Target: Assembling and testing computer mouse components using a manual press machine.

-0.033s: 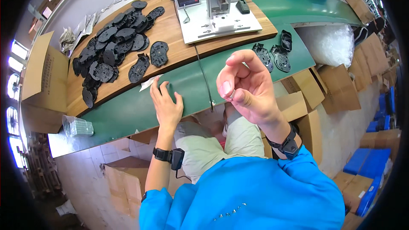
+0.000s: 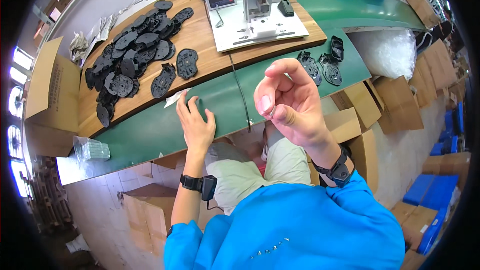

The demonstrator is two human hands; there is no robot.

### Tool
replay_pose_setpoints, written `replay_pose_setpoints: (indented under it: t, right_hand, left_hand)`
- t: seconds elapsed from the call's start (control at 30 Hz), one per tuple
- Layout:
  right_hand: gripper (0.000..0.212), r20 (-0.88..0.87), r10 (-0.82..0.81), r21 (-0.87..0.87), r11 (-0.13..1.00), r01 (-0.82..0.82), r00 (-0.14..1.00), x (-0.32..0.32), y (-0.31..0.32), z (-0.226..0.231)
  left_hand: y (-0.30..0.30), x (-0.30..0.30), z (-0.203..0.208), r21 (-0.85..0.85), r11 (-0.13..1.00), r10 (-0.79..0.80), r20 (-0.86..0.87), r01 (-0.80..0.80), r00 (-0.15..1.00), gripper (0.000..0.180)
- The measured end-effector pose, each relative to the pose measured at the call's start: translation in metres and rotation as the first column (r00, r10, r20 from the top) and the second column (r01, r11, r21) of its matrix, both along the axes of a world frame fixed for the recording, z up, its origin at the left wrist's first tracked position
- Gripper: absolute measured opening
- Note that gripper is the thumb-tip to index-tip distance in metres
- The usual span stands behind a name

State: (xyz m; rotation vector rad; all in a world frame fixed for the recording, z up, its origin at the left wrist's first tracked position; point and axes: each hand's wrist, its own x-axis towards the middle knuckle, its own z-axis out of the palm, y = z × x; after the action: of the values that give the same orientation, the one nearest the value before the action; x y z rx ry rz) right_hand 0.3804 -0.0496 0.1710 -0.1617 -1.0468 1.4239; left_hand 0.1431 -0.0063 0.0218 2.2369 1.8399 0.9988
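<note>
Head view shows the right hand (image 2: 290,102) raised above the lap, its grip pinched narrow on a tiny pale part (image 2: 271,113) between thumb and forefinger, too small to identify. The left hand (image 2: 196,122) lies flat and open on the green tabletop (image 2: 150,130), just beside a white scrap (image 2: 175,98), holding nothing. So small a part looks light, stiff and easy to drop, so a fingertip pinch across its sides seems the safest hold.
</note>
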Motion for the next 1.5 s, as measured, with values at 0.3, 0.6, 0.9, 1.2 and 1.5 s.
replay_pose_setpoints:
  t: [0.3, 0.6, 0.9, 1.2, 1.5]
  right_hand:
    - [0.054, -0.119, 0.116, -0.084, 0.988, -0.126, 0.986, -0.011, 0.021, -0.006]
    - [0.047, -0.070, 0.122, -0.080, 0.989, -0.127, 0.990, -0.015, 0.025, -0.012]
    - [0.023, 0.725, -0.430, 0.181, 0.873, 0.453, 0.538, -0.013, 0.152, -0.022]
    - [0.019, 0.840, -0.513, 0.374, 0.785, 0.494, 0.178, -0.011, 0.292, -0.057]
    - [0.045, 0.778, -0.611, 0.613, 0.789, 0.038, 0.147, -0.086, 0.171, -0.088]
  left_hand:
    - [0.001, 0.002, 0.003, -0.060, 0.998, 0.011, 0.039, -0.009, 0.999, 0.046]
    - [0.003, 0.002, 0.004, -0.048, 0.999, 0.014, 0.026, -0.013, 1.000, 0.047]
    - [0.000, -0.003, 0.002, -0.007, 1.000, 0.027, 0.060, -0.027, 0.998, 0.048]
    - [0.005, -0.004, -0.002, 0.007, 1.000, 0.005, 0.096, -0.005, 0.995, 0.049]
    - [0.000, -0.010, -0.003, 0.001, 0.996, 0.084, 0.070, -0.084, 0.994, 0.054]
